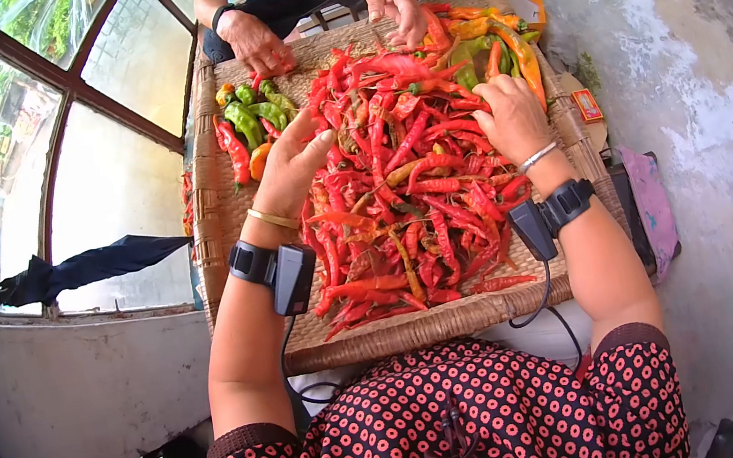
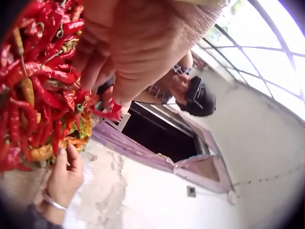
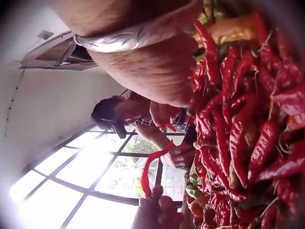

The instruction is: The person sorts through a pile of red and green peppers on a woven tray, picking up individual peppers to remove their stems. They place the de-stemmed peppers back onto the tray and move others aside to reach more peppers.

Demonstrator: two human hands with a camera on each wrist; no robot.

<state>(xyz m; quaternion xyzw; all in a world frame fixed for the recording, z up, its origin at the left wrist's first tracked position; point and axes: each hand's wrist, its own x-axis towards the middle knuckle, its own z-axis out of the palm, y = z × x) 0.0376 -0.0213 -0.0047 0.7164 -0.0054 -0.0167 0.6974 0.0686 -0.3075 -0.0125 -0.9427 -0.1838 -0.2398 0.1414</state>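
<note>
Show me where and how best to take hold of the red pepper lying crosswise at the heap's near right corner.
Probably pinch this red pepper round its middle, coming down from the wearer's side: it is long and slim, lies crosswise, and has bare woven tray before it, the heap behind.

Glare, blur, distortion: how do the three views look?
Head: strong fisheye curve with dark corners, window partly washed out, peppers fairly sharp. Left wrist: glare at upper right, left hand close to the lens and soft. Right wrist: window panes blown out at lower left, right hand close and soft.
</note>
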